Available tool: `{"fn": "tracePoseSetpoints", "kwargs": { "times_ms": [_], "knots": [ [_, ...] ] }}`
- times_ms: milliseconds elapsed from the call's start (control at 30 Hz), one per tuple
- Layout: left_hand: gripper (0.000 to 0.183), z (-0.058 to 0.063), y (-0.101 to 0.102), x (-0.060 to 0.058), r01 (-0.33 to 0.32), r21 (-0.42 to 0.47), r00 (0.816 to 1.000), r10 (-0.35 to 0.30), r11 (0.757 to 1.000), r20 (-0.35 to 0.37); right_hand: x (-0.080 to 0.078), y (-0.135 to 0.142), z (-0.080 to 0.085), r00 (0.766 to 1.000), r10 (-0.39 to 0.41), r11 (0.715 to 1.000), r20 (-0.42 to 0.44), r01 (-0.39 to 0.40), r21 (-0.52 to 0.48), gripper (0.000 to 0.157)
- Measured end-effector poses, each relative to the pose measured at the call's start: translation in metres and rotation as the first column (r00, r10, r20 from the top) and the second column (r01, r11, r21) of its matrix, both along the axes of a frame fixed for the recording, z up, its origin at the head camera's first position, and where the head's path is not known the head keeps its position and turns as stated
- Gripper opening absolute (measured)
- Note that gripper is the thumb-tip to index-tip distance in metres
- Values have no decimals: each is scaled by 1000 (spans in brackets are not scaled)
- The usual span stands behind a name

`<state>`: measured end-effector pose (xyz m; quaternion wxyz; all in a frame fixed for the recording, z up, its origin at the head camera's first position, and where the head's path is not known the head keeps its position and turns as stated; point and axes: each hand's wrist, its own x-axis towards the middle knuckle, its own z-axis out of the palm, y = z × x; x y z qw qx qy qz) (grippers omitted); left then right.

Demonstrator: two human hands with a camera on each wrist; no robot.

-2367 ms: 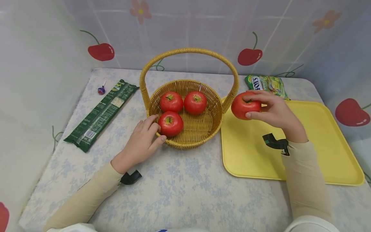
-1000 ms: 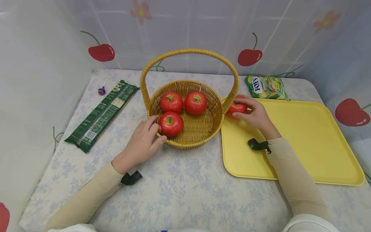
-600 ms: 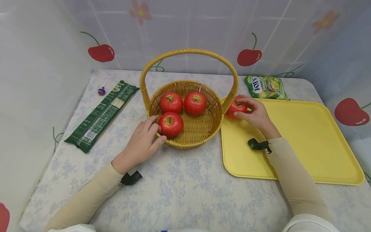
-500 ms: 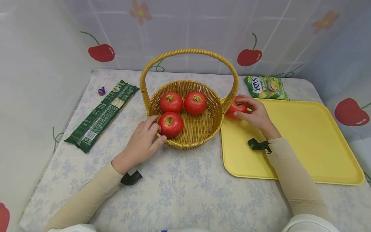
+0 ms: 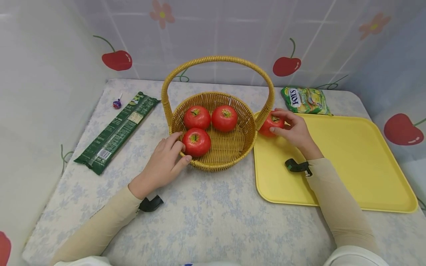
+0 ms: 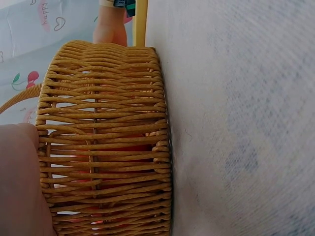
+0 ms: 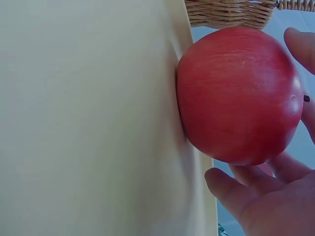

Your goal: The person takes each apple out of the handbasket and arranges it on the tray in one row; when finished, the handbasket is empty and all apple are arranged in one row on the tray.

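Observation:
A wicker basket [image 5: 222, 164] with a tall handle stands mid-table, with three red apples [image 5: 196, 142] inside. My left hand [image 5: 163, 162] holds its near-left rim, fingers over the edge and thumb along the front, close to the nearest apple. In the left wrist view part of that hand shows beside the basket wall [image 6: 103, 162]. Right of the basket, another apple [image 7: 236, 93] sits on the yellow tray [image 5: 352, 166]. My right hand [image 5: 296, 131] curves loosely around it, thumb on one side and fingers on the other; the stem shows between them. One finger stands apart from the apple.
A long green packet [image 5: 118, 133] and a lollipop [image 5: 117, 103] lie on the left of the table. Behind the tray is a green candy bag [image 5: 306, 100]. The basket handle [image 5: 217, 59] arches high. Walls enclose the back and sides.
My right hand has carried the apple left and down onto the tray beside the basket. In the last half second its fingers have loosened slightly. My left hand has stayed put.

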<state>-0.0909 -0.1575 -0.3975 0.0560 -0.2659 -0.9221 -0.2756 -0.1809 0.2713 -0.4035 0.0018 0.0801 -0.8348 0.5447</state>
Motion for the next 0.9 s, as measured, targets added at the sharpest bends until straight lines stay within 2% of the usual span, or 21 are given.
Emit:
{"fn": "tracePoseSetpoints", "kwargs": {
  "times_ms": [267,433,700,900],
  "knots": [
    [60,0,0,0,1,-5,1000,-1,1000,-2,3,0,11,999,-46,999,-13,47,12,48],
    [61,0,0,0,3,-10,1000,-3,1000,2,9,0,24,996,-61,997,-68,64,35,48],
    [62,0,0,0,2,-17,1000,-2,1000,0,21,3,45,984,-20,999,-175,12,-51,44],
    [61,0,0,-1,2,-15,1000,-2,1000,-5,34,3,66,971,-2,999,-238,-10,-52,45]
  ]
}}
